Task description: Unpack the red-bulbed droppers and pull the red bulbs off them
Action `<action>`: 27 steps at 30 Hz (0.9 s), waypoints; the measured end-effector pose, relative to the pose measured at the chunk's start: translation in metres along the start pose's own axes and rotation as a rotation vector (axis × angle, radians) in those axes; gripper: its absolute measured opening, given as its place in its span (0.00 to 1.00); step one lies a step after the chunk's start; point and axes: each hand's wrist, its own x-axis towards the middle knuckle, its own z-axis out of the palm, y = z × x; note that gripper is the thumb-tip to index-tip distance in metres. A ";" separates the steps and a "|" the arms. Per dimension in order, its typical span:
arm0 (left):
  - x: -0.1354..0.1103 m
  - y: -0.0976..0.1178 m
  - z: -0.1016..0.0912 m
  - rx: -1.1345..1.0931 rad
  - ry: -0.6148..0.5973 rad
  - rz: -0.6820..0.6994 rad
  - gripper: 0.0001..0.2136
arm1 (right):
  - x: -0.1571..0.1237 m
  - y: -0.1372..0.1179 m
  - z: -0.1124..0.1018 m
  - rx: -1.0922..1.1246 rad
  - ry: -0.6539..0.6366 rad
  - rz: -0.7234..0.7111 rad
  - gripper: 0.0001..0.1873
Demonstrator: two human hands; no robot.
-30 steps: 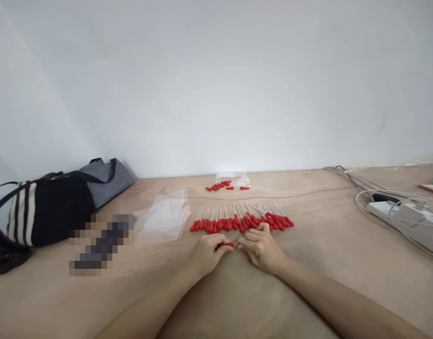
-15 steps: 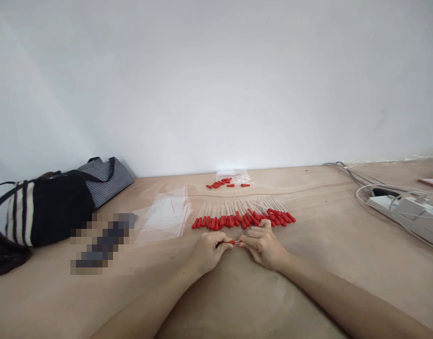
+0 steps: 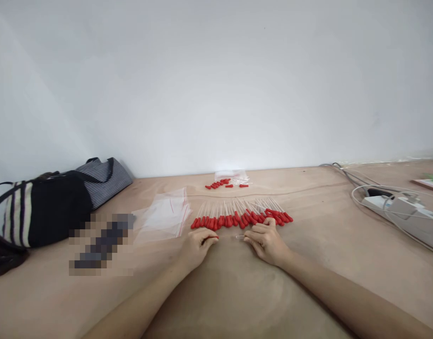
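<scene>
My left hand [image 3: 196, 246] is closed in a pinch on a small red rubber bulb [image 3: 210, 237]. My right hand [image 3: 268, 241] pinches a thin clear dropper tube [image 3: 239, 236], which points towards the bulb. A short gap separates bulb and tube. Both hands rest on the tan tabletop [image 3: 237, 292]. Just beyond them lies a row of several clear droppers with red bulbs [image 3: 241, 217], bulbs towards me.
Loose red bulbs [image 3: 223, 184] lie by a small clear bag [image 3: 233, 175] near the wall. Clear zip bags [image 3: 165, 214] sit left of the row. Striped cloth bags [image 3: 46, 207] and a blurred dark object [image 3: 101, 245] are far left. Cables and a power strip [image 3: 396, 203] are on the right.
My hands have drawn apart sideways. The red bulb went left with my left hand and the clear tube stayed in my right, leaving a gap between them.
</scene>
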 end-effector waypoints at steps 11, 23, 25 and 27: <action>-0.015 -0.026 -0.027 0.244 0.103 0.030 0.10 | 0.010 -0.008 0.003 -0.045 -0.124 0.039 0.12; -0.012 -0.030 -0.035 0.320 0.047 0.071 0.09 | 0.015 -0.010 0.011 -0.143 -0.086 0.117 0.09; -0.011 -0.030 -0.036 0.315 0.035 0.079 0.10 | 0.014 -0.009 0.010 -0.141 -0.070 0.116 0.09; -0.011 -0.031 -0.039 0.313 0.050 0.091 0.10 | 0.011 -0.009 0.006 -0.135 -0.047 0.128 0.09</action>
